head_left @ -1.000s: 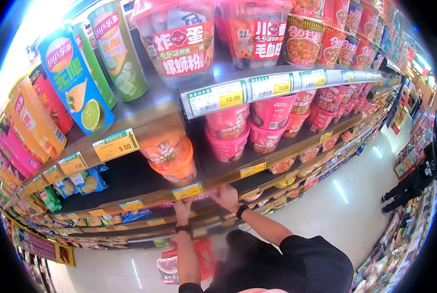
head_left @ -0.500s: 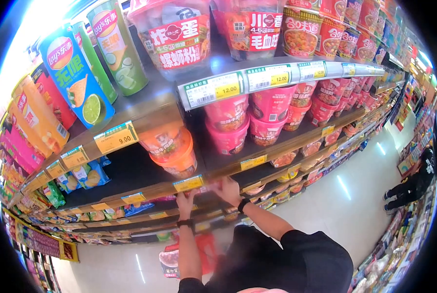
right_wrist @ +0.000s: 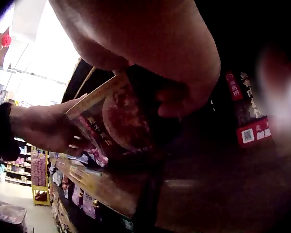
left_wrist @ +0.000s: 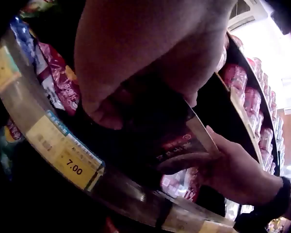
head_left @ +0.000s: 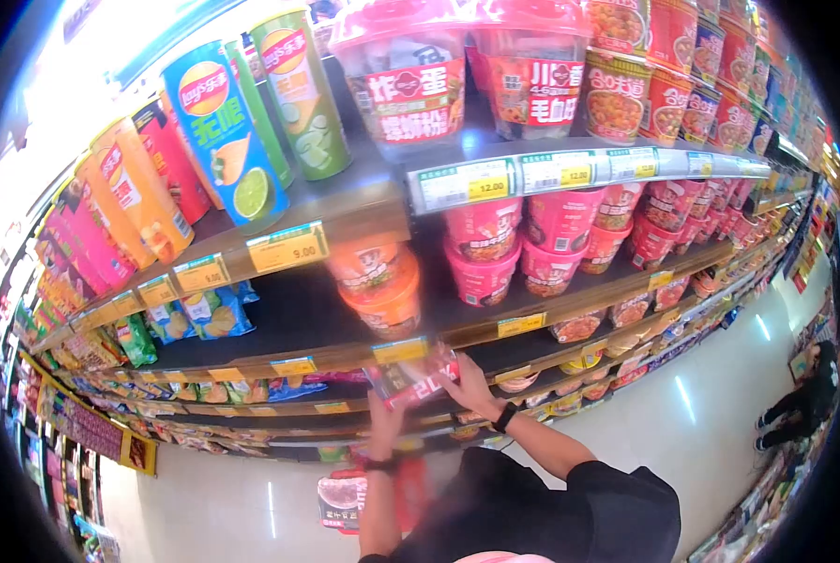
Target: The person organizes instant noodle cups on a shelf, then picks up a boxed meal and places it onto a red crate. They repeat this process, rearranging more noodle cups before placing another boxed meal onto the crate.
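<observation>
A flat printed food box (head_left: 418,378) in dark and red colours, with "20%" on its face, is held in front of the shelf edge. My left hand (head_left: 385,420) grips its left end and my right hand (head_left: 469,383) its right end. In the right wrist view the box (right_wrist: 121,116) shows a round food picture, with the left hand (right_wrist: 53,128) on its near edge. In the left wrist view the right hand (left_wrist: 240,167) pinches a corner of the box. Below the left forearm, a similar box (head_left: 343,497) lies by something red (head_left: 410,493).
Stacked orange tubs (head_left: 382,300) and pink tubs (head_left: 481,272) stand on the shelf above my hands. Chip canisters (head_left: 232,141) line the top shelf, with price tags (head_left: 401,350) along the edges. Another person (head_left: 800,394) stands in the aisle at the right.
Both hands have come out from under the shelf edge, bringing the food box into sight. The head view has shifted, so the shelves sit further right.
</observation>
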`<state>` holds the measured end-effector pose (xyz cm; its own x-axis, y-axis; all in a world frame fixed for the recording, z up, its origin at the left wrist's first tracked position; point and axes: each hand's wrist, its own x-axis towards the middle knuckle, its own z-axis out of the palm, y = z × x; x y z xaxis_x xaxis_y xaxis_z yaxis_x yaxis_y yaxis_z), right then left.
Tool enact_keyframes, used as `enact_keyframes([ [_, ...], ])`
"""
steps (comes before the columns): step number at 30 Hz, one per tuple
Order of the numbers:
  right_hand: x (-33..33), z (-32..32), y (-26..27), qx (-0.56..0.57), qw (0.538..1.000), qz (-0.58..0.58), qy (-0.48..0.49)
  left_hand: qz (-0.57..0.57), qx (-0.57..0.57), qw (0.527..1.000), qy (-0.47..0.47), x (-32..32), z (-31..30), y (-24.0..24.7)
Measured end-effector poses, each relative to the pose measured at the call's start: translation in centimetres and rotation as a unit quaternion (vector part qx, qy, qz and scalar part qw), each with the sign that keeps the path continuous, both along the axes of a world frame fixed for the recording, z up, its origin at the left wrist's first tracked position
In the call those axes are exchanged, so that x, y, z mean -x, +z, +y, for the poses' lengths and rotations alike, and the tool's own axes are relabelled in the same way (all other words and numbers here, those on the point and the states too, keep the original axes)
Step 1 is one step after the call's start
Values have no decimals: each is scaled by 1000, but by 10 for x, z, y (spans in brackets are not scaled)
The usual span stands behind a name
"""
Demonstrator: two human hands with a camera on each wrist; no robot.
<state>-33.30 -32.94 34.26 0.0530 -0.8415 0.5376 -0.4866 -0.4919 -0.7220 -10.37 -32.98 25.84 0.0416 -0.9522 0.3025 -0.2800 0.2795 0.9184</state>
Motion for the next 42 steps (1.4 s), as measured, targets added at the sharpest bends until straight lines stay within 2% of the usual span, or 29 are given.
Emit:
enact_keyframes([
  [1, -3, 2, 1, 4, 1000, -3, 6, -14, 2, 1000, 17, 4, 9, 16],
  [2, -6, 5, 1, 7, 1000, -5, 13, 39, -45, 998, -4, 6, 29, 32],
  [5, -18, 16, 12, 30, 998, -21, 41, 42, -93, 994, 36, 4, 65, 39],
  [6, -24, 19, 6, 27, 998, -38, 49, 71, -78, 994, 22, 8, 77, 60],
  [7, -29, 22, 3, 22, 997, -53, 59, 52, -65, 996, 24, 2, 81, 53],
  [8, -33, 28, 0, -51, 993, -68, 80, 36, -53, 998, 29, -5, 89, 40],
  [9, -38, 31, -3, -43, 993, -59, 89, 24, -42, 998, 38, -10, 99, 29],
  [11, -50, 38, -11, -31, 992, -38, 118, 85, -63, 991, 76, -14, 122, 32],
  [13, -65, 47, -3, -79, 979, -55, 177, 154, -101, 976, 114, -15, 148, 55],
  [14, -73, 49, -5, -96, 974, -54, 199, 114, -101, 977, 150, -19, 159, 59],
  [17, -91, 51, -23, -122, 955, -14, 270, 70, -116, 968, 211, -31, 189, 36],
  [18, -99, 50, -36, -133, 948, 1, 289, 106, -86, 959, 250, -29, 198, 27],
  [20, -114, 55, -57, -159, 936, 27, 312, 44, -88, 947, 306, -33, 217, 5],
  [21, -125, 57, -48, -190, 920, 21, 343, 9, -78, 941, 330, -35, 223, 1],
  [23, -138, 54, -83, -254, 886, 62, 384, -10, -78, 930, 359, -41, 238, -31],
  [26, -155, 51, -120, -290, 844, 129, 432, 137, -172, 895, 387, -40, 263, -69],
  [28, -171, 50, -139, -266, 828, 112, 481, 218, -199, 866, 404, -37, 273, -90],
  [29, -178, 51, -150, -256, 818, 101, 504, 234, -195, 858, 414, -35, 277, -100],
  [30, -184, 48, -184, -238, 819, 115, 510, 249, -191, 850, 422, -36, 279, -105],
  [32, -199, 51, -174, -288, 800, 148, 505, 260, -182, 839, 443, -40, 283, -118],
  [33, -209, 51, -168, -313, 791, 164, 500, 270, -182, 834, 445, -45, 281, -110],
  [35, -223, 50, -167, -302, 797, 150, 501, 284, -164, 825, 460, -56, 276, -105],
  [36, -229, 46, -183, -289, 796, 161, 506, 286, -162, 819, 470, -62, 274, -103],
  [39, -248, 43, -193, -378, 759, 146, 509, 300, -154, 803, 491, -80, 270, -104],
  [42, -260, 43, -204, -393, 749, 127, 518, 320, -140, 793, 499, -93, 267, -106],
])
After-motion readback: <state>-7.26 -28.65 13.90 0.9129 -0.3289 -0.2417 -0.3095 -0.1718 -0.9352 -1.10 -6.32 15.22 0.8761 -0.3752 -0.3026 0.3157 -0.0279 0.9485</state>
